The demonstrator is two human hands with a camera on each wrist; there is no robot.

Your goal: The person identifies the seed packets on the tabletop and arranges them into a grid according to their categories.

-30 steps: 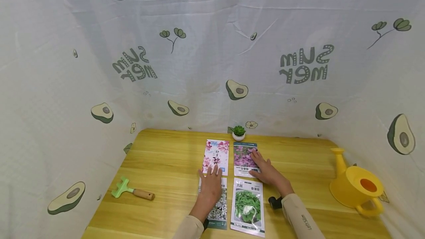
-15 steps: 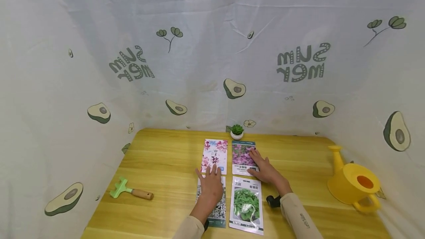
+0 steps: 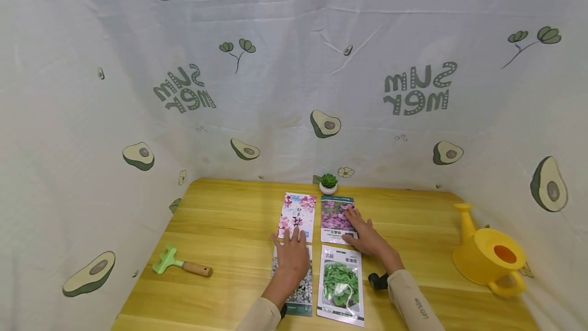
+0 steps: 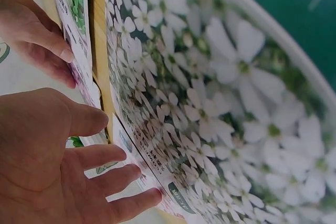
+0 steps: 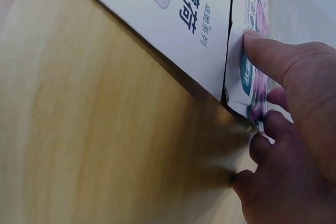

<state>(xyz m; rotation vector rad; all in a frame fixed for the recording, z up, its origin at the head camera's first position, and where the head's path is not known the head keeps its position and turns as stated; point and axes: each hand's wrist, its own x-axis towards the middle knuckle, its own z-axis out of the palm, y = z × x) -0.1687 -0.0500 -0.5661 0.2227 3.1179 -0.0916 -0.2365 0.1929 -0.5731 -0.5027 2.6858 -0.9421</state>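
Four seed packets lie in two rows, so several are close together. My left hand (image 3: 292, 259), fingers spread, lies over the white-flower seed packet (image 3: 300, 292), its fingertips at the lower edge of the pink-blossom seed packet (image 3: 294, 211). In the left wrist view that white-flower packet (image 4: 210, 93) fills the right side beside the spread left hand (image 4: 63, 161). My right hand (image 3: 367, 235) rests on the right part of the purple-flower seed packet (image 3: 333, 216). The right wrist view shows the right thumb (image 5: 273, 56) on this packet (image 5: 239, 72). Nearer me lies the green-leaf seed packet (image 3: 341, 285).
A green hand rake (image 3: 184, 263) with a wooden handle lies at the left. At the right stands a yellow watering can (image 3: 489, 254). A small potted succulent (image 3: 328, 183) stands behind the packets. Printed cloth (image 3: 285, 91) surrounds the wooden table (image 3: 225, 218).
The head view has shifted slightly. Both hands keep their places over the packets, and the packets have not visibly moved.
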